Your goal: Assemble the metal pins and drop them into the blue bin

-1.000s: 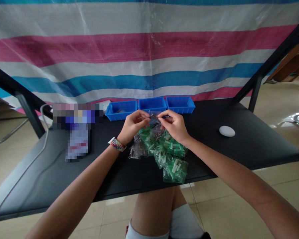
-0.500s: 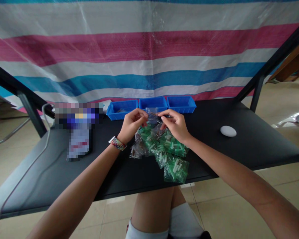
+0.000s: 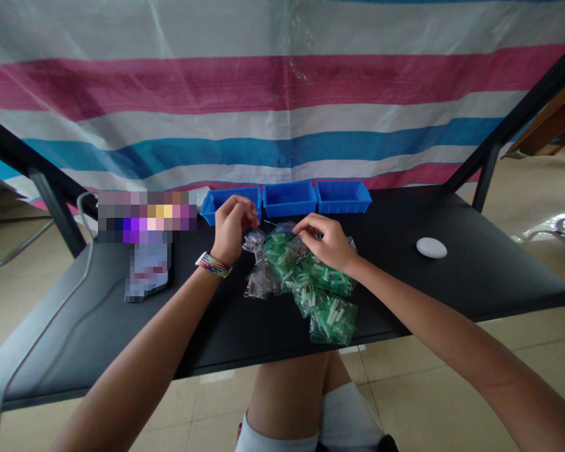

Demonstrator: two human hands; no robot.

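Note:
My left hand [image 3: 231, 227] is closed in a pinch at the front of the left blue bin [image 3: 208, 210]; whatever its fingertips hold, if anything, is too small to make out. My right hand [image 3: 328, 242] hovers over a pile of small plastic bags, its fingers curled together by a clear bag [image 3: 287, 227]. What lies between those fingertips is hidden. Green bags [image 3: 334, 319] with white stick-like pieces make up most of the pile. Clear bags [image 3: 262, 280] with thin brownish pieces lie on its left side. Between the hands a thin, pale sliver [image 3: 270, 222] shows.
The middle blue bin [image 3: 290, 202] and right blue bin [image 3: 343, 199] stand in line along the back of the black table [image 3: 395, 276]. A white oval object [image 3: 431, 248] lies to the right. Blurred-out items [image 3: 148, 251] and a cable [image 3: 82, 276] are at left.
My left hand has moved left and slightly up, away from the pile, to the left bin. The clear bag that stood between my hands now sits lower. My right hand shifted slightly down.

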